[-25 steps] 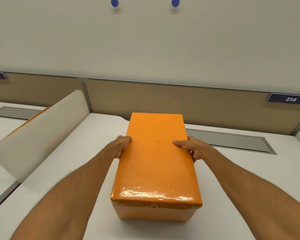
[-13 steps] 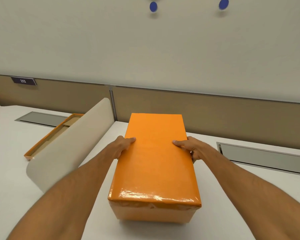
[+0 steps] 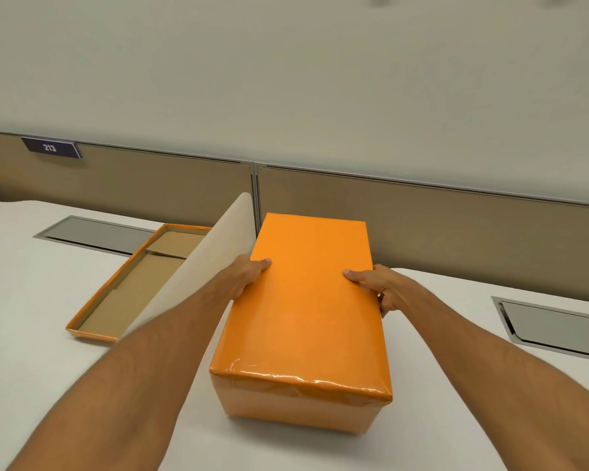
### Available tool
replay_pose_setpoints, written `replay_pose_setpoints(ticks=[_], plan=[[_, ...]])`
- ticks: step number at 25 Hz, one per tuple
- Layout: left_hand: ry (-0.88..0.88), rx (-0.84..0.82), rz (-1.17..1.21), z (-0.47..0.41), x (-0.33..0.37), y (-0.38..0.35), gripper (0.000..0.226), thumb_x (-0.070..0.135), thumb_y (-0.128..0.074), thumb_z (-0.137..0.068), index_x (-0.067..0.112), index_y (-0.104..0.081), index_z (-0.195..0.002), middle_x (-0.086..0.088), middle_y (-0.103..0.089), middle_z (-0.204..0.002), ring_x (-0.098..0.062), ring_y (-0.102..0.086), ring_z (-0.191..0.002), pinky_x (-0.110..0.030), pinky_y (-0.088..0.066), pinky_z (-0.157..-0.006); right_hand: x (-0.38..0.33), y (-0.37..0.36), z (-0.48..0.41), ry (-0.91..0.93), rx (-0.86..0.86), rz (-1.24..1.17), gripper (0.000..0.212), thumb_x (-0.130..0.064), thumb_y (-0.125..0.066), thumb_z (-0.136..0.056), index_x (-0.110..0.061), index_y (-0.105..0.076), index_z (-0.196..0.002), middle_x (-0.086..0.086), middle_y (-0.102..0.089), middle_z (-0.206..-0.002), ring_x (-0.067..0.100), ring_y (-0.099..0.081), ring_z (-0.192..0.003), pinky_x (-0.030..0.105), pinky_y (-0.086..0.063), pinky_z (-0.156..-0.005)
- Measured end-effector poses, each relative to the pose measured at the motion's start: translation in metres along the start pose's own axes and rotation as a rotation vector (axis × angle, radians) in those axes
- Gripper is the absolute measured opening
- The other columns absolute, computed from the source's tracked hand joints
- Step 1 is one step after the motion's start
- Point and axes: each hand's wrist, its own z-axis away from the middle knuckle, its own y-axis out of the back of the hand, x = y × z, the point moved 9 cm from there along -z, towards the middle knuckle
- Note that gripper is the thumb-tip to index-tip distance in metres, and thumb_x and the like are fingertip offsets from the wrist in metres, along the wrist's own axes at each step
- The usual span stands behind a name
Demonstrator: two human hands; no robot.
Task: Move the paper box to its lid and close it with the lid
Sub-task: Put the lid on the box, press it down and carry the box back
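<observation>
An orange paper box [image 3: 306,311] fills the middle of the view, its unbroken orange face turned up and its opening hidden. My left hand [image 3: 244,275] clasps its left side with the thumb on top. On the opposite side my right hand [image 3: 378,285] grips it the same way. Whether the box touches the white desk [image 3: 31,300] I cannot tell. The lid [image 3: 130,290], a shallow orange tray with a brown cardboard inside, lies open side up on the neighbouring desk to the left. A white divider panel [image 3: 204,253] stands between box and lid and hides the lid's right part.
A beige partition wall [image 3: 422,226] runs along the back of both desks. Grey cable flaps [image 3: 92,234] are set into the desktops, another grey flap [image 3: 555,324] at the right. A dark sign reading 213 [image 3: 50,147] hangs on the partition at the left.
The view has swung left, so the lid on the left desk has come into sight. Both hands keep the same grip on the box, which has shifted left with them.
</observation>
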Motion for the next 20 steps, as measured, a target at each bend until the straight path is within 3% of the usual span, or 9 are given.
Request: replay_pose_setpoints(ticks=[20], plan=[[-0.106,0.060,-0.148,-0.100,0.030,0.042,0.065,0.053,-0.047,-0.095,0.010,-0.040,-0.143,-0.015,-0.053,-0.138,-0.036,-0.054,-0.120,-0.052,-0.045,-0.102,-0.048,-0.047,-0.073,-0.022,0.028,-0.076,0.086,-0.040,-0.075,-0.079,-0.012,-0.029,-0.146,0.018,-0.041,-0.145,0.044,-0.043,-0.129,0.072,-0.033,-0.100]])
